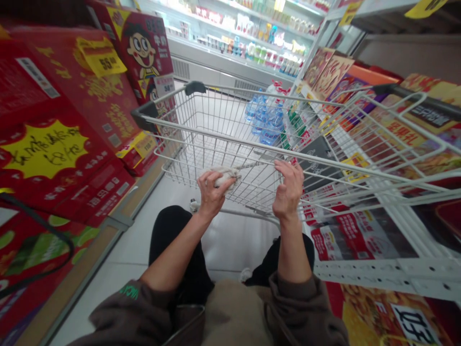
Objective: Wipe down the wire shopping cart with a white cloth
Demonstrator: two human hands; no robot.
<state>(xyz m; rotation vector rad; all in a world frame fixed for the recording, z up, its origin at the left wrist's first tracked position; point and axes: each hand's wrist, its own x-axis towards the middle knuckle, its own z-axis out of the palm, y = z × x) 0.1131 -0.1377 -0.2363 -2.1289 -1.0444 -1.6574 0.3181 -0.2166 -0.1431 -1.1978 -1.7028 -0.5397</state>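
A wire shopping cart [180, 127] stands sideways right in front of my knees. My left hand [212, 192] is closed around a crumpled whitish cloth [228, 178] and presses it to the wires of the cart's near side. To the right, my right hand [289, 187] has its fingers curled over the wires of the same side, a little below the top rail. Its fingertips are partly hidden behind the wires. A dark grey panel [319, 163] with pale markings is on the cart just right of that hand.
Stacked red gift boxes [72, 96] with yellow price tags line the left. On the right a white shelf [399, 216] holds boxed and bagged goods. Large water bottles [268, 117] stand beyond the cart, before a lit refrigerated display [237, 38]. Pale floor tiles [137, 250] lie below.
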